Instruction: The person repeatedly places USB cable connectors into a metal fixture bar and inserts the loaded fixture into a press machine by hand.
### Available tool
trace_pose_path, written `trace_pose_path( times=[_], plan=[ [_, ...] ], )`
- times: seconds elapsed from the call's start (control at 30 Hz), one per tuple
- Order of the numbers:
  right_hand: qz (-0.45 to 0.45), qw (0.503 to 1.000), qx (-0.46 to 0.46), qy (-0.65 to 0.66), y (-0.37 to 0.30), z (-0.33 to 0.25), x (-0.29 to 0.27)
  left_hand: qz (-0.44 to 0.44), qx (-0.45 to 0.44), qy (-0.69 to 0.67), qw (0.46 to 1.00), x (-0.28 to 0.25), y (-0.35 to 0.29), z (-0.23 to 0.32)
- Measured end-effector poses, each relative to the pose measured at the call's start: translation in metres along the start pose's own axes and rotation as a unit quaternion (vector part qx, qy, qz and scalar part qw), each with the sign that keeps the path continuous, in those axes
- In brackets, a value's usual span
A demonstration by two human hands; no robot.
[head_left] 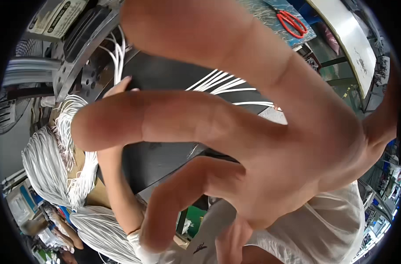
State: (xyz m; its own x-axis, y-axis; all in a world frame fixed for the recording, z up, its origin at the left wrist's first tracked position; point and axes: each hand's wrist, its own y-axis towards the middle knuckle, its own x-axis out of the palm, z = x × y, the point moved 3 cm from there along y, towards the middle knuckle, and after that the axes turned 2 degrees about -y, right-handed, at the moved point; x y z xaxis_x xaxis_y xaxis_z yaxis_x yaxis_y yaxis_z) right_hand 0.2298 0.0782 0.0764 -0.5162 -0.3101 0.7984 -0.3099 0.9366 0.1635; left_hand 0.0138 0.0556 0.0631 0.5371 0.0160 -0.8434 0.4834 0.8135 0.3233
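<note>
Very close to the camera, my right hand (270,163) fills much of the head view with its fingers spread, and nothing shows between them. Behind one of its fingers, my left hand (117,88) is mostly hidden; its forearm rises from below. Thin white wires (118,66) run into my left hand from above, which appears closed around them. More white wires (218,83) lie fanned across the black work surface (161,70), partly covered by my right hand.
Big coils of white wire (44,165) sit at the left, with another coil (106,233) lower down. A perforated metal frame (79,66) stands at the upper left. Red-handled scissors (292,24) lie on a blue patterned surface. A pale table (347,39) is at the far right.
</note>
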Motion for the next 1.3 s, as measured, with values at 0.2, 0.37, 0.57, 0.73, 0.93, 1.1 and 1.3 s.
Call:
trace_pose_path(
  times=[0.2, 0.37, 0.57, 0.73, 0.93, 1.1, 1.3],
  plan=[
    [0.025, 0.996, -0.01, -0.084, -0.194, -0.017, 0.036, -0.004, -0.051, 0.169, 0.984, -0.015, -0.031, -0.059],
    [0.04, 0.981, -0.024, -0.189, -0.042, 0.009, 0.021, 0.002, 0.022, 0.059, 0.998, -0.002, -0.013, -0.005],
    [0.033, 0.956, -0.006, -0.293, -0.18, -0.039, 0.014, -0.099, 0.095, -0.023, 0.99, -0.019, -0.038, 0.024],
    [0.007, 0.918, -0.004, -0.396, -0.198, -0.065, 0.018, -0.25, -0.055, -0.121, 0.959, -0.019, -0.048, 0.013],
    [-0.138, 0.617, -0.155, -0.759, -0.062, 0.027, 0.053, -0.091, -0.027, -0.201, 0.975, -0.029, -0.052, -0.012],
    [-0.196, 0.393, 0.282, -0.853, -0.024, -0.006, 0.031, 0.048, -0.042, -0.281, 0.957, -0.03, -0.054, -0.02],
    [-0.249, 0.486, 0.329, -0.771, -0.007, -0.011, 0.031, 0.101, 0.062, -0.212, 0.97, -0.025, -0.055, -0.02]
  ],
)
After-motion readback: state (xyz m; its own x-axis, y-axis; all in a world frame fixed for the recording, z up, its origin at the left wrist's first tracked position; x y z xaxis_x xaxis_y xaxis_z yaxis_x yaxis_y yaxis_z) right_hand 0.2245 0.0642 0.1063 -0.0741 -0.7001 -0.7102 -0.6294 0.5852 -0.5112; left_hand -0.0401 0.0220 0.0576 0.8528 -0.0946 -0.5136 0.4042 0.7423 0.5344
